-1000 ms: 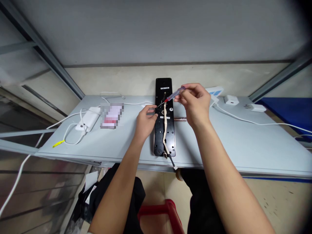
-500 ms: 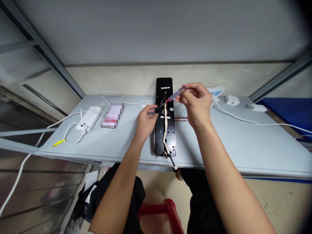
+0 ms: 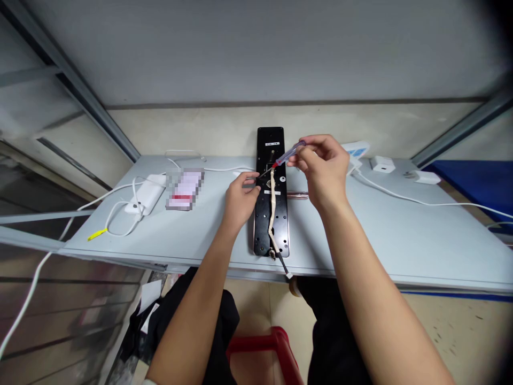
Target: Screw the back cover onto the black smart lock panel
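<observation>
A long black door lock panel (image 3: pixel 262 227) with a coppery handle (image 3: pixel 297 195) on its right side lies upright on the table before me. Down its middle runs a cream-wrapped cable (image 3: pixel 273 206) whose dark end and white plug (image 3: pixel 289 275) hang past the front edge. In my right hand (image 3: pixel 326 168) is a screwdriver (image 3: pixel 289 153) with a clear purple handle and red collar, its shaft slanting down to the left. My left hand (image 3: pixel 242 198) is closed at the panel's left edge, fingertips beside the screwdriver's tip; what they pinch is hidden.
On the left lie a blurred-out phone (image 3: pixel 186 189), a white power brick (image 3: pixel 146 195) with looped cable and a yellow tag (image 3: pixel 96 234). White adapters (image 3: pixel 382 164) and a cable (image 3: pixel 393 193) are at the right. Below the table stands a red stool (image 3: pixel 280 342).
Almost nothing differs. My right hand and the screwdriver have shifted very slightly; my left hand keeps its place at the panel's edge.
</observation>
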A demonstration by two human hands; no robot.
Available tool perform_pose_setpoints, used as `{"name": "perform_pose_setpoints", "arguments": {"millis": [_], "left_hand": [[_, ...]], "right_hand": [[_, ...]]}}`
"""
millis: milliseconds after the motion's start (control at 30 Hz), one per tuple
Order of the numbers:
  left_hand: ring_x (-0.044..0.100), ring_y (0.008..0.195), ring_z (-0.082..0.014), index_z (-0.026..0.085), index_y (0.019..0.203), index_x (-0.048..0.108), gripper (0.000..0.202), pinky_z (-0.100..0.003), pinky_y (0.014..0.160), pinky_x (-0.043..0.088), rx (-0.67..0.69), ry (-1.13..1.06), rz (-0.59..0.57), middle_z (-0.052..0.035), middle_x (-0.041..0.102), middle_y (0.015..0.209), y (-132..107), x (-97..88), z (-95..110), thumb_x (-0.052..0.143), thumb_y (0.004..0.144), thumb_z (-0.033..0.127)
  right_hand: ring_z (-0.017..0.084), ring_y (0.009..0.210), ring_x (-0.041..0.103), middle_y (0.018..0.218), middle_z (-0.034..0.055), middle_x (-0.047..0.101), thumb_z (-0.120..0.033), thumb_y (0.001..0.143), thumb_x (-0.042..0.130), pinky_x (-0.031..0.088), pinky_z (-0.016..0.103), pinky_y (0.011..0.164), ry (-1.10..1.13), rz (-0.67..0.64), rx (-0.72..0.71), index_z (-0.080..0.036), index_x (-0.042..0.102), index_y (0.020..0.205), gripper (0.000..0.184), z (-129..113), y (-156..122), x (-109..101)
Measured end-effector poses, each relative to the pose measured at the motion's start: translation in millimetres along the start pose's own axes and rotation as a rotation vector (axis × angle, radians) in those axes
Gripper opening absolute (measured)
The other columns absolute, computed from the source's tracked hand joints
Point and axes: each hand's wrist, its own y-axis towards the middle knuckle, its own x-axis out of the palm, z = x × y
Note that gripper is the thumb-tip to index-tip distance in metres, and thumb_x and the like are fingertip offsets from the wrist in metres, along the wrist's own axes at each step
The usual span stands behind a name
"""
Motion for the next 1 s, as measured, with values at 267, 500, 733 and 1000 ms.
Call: {"name": "perform_pose_setpoints", "arguments": {"millis": [267,500,733,1000], "left_hand": [[0.079,0.098,-0.0212,0.022,0.119,0.079,0.032,-0.043,0.104,0.064,0.015,-0.005,0.010,-0.0081,0.080,0.119,1,2.2,-4,0.071,0.093,0.005],[0.078,0.097,-0.0209,0.023,0.116,0.078,0.030,-0.042,0.103,0.064,0.026,-0.006,0.011,-0.0079,0.080,0.119,1,2.0,-6,0.071,0.093,0.006],[0.078,0.099,-0.0219,0.022,0.112,0.077,0.025,-0.043,0.103,0.063,0.028,0.008,0.021,-0.0082,0.079,0.118,1,2.2,-6,0.071,0.093,0.006],[0.078,0.101,-0.0214,0.022,0.110,0.076,0.025,-0.041,0.103,0.064,0.037,0.002,0.019,-0.0067,0.079,0.115,0,2.4,-5,0.070,0.092,0.006]], "right_hand": [[0.013,0.066,0.072,0.088,-0.0024,0.067,-0.022,0.083,0.085,0.071,0.034,0.072,-0.021,-0.035,-0.018,-0.025,0.072,0.094,0.017,-7,-1,1],[0.013,0.067,0.073,0.088,-0.0021,0.068,-0.024,0.083,0.085,0.071,0.033,0.072,-0.025,-0.046,-0.033,-0.026,0.070,0.094,0.019,-7,0,2],[0.013,0.068,0.072,0.089,-0.0023,0.067,-0.024,0.083,0.085,0.071,0.034,0.074,-0.029,-0.042,-0.021,-0.026,0.072,0.095,0.018,-9,-1,2],[0.014,0.072,0.073,0.091,-0.0023,0.070,-0.030,0.081,0.089,0.071,0.035,0.076,-0.034,-0.057,-0.011,-0.028,0.072,0.095,0.023,-11,-2,3]]}}
